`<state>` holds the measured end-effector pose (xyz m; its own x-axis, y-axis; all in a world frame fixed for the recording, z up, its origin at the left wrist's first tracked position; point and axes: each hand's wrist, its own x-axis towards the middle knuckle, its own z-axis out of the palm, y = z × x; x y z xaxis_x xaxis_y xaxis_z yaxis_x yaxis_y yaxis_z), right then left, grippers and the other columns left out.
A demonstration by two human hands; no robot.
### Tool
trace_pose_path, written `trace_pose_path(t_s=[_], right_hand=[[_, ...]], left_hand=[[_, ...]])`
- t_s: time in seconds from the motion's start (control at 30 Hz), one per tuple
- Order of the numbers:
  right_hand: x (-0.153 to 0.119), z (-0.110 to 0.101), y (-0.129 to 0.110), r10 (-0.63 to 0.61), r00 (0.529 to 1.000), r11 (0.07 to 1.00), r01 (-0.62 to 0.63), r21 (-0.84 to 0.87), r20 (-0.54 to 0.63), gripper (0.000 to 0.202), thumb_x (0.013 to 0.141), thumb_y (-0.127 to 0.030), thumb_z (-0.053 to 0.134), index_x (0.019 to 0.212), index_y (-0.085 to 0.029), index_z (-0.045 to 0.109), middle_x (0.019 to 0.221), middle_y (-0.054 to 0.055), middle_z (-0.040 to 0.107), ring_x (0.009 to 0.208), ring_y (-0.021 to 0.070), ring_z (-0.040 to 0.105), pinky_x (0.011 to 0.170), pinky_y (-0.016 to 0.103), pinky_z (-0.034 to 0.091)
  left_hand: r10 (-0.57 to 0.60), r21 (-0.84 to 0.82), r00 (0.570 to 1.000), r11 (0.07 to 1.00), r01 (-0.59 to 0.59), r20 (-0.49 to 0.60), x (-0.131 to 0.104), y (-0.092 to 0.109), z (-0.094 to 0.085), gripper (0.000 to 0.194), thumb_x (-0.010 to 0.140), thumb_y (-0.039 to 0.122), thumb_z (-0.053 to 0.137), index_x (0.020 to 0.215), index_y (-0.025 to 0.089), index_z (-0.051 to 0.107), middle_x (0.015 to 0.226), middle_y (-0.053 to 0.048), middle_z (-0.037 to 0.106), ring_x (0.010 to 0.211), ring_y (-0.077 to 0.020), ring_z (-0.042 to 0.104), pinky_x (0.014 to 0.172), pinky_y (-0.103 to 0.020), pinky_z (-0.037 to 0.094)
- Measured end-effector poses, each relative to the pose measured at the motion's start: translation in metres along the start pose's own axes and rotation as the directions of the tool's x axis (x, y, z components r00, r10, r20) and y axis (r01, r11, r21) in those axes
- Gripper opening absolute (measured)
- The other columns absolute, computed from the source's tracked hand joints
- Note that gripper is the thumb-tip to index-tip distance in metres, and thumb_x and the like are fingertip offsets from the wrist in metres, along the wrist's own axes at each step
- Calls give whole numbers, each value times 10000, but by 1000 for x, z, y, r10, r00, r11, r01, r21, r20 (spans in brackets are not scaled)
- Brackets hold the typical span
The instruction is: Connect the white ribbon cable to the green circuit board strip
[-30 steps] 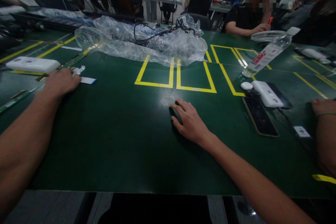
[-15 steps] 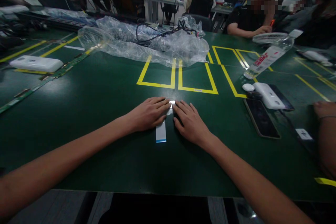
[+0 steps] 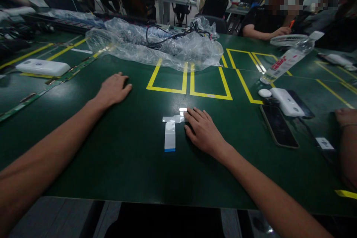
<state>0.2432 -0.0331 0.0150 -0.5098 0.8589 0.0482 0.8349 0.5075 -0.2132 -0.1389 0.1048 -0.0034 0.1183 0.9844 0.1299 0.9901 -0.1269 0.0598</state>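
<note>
A white flat ribbon cable with a blue-edged end lies on the green table, bent in steps, with a shiny tip at its far end. My right hand rests flat beside it, fingers stretched out and fingertips touching the cable's upper right part. Off to the left, my left hand is over the table, apart from the cable. Its thumb and fingers are spread and nothing shows in them. The nearest thing to it is a long narrow green circuit board strip.
Crumpled clear plastic wrap with black cables lies at the back, behind yellow tape outlines. To the right are a phone, a white device and a tilted plastic bottle. Another white device lies left. Other people sit around.
My left hand has come off the ribbon cable and moved left and away from me, uncovering the cable's bends. The right hand stays in place.
</note>
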Motion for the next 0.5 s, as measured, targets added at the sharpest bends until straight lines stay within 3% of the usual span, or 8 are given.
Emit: trace_pose_path(t_s=[0.1,0.2,0.33,0.4,0.5], right_hand=[[-2,-1,0,-2,1000,1000,2,-8,-10,537,1052,-343,449,1544,-130,476,1629,150,449,1518,349,367,1240,602,300],[-3,-2,1,-6,1000,1000,6,-5,-2,538,1053,-339,452,1545,-121,472,1630,157,445,1518,349,367,1238,595,309],[-2,-3,0,1,1000,1000,-1,-13,1,528,1053,-336,453,1535,-123,484,1627,155,449,1515,346,373,1238,587,316],[-2,-4,0,-2,1000,1000,2,-19,-4,522,1051,-333,455,1526,-119,494,1617,159,463,1504,347,391,1235,583,324],[-2,-4,1,-6,1000,1000,6,-21,-4,523,1050,-333,456,1524,-115,493,1614,164,466,1502,346,394,1235,581,324]], left_hand=[[-311,55,950,949,311,-1,5,-63,-10,613,1035,379,396,1307,-157,516,1474,-320,474,1336,-427,461,1072,-641,423],[-493,86,869,868,489,38,3,-97,-14,657,1033,414,356,1301,-162,524,1434,-323,502,1250,-436,512,973,-663,478],[-540,83,841,840,536,37,2,-108,-7,734,1037,491,343,1438,-117,438,1562,-312,350,1311,-441,472,1023,-649,447],[-530,75,848,846,527,17,3,-110,-4,755,1039,507,327,1464,-111,412,1583,-330,286,1332,-470,446,1028,-673,422],[-455,76,890,889,452,28,4,-113,-3,769,1025,485,302,1391,-180,429,1500,-382,356,1310,-532,405,950,-767,390]])
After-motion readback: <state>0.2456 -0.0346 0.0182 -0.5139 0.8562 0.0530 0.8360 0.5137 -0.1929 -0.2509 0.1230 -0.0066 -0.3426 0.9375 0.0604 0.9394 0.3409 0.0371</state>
